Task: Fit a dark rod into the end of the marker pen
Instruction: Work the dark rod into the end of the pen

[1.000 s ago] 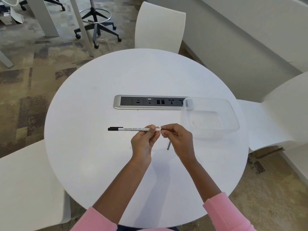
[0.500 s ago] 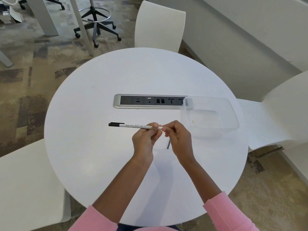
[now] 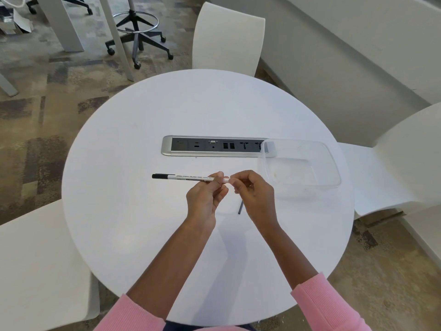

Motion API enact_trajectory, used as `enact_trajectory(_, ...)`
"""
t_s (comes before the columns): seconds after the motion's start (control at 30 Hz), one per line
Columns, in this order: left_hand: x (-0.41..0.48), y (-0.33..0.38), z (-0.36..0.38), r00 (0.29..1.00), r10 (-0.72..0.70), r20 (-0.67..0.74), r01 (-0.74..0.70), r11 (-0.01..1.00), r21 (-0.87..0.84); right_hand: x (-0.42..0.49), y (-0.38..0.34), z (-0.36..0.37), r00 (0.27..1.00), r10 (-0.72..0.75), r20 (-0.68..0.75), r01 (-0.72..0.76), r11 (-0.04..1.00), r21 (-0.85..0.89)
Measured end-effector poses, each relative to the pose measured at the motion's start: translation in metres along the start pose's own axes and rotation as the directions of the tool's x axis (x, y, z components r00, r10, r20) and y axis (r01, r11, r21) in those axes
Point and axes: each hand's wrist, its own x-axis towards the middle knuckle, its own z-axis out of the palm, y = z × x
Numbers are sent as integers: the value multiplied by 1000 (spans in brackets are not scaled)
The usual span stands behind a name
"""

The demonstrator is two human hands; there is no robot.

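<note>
Over the round white table [image 3: 143, 235], at the far left of what I hold, the marker pen [image 3: 188, 177] points its black cap away to the left and lies level in the air. My left hand [image 3: 204, 199] has its thumb and fingers closed round the pen's white barrel near the right end, so the printed lettering runs out to the left of my knuckles. Just right of that, my right hand [image 3: 255, 194] meets the pen's bare end with its fingertips pinched together; whether they hold anything there I cannot tell. Below that hand, a dark rod [image 3: 240, 208] pokes out from behind it, tilted, its lower end near the tabletop; its upper part is hidden. Behind my hands sits the socket strip [image 3: 202, 146] sunk in the table, and to the right a clear plastic tub [image 3: 334, 168] overlaps its end.
</note>
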Motion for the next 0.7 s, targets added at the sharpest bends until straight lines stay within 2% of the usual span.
enact_trajectory(0.07,1,-3,-2,999,36,23,-37,997,68,0,0,2,970,233,71,-242,958,152)
enact_trajectory(0.1,1,-4,-3,998,54,37,-58,993,99,-1,0,2,950,291,111,-307,937,166)
enact_trajectory(0.27,3,-11,-9,979,125,162,-150,976,159,-2,-5,-3,881,409,240,-437,896,77)
enact_trajectory(0.4,6,-11,-11,966,107,233,-109,994,-3,2,-10,-4,782,560,275,-621,740,259)
enact_trajectory(0.47,6,-11,-11,967,121,222,-111,992,-58,2,-11,-3,780,564,272,-625,724,291)
enact_trajectory(0.53,4,-11,-11,972,143,189,-126,987,-101,1,-10,-1,821,516,246,-568,782,257)
enact_trajectory(0.7,-3,-9,-7,985,147,93,-129,975,-180,-5,-5,8,956,262,129,-273,959,76)
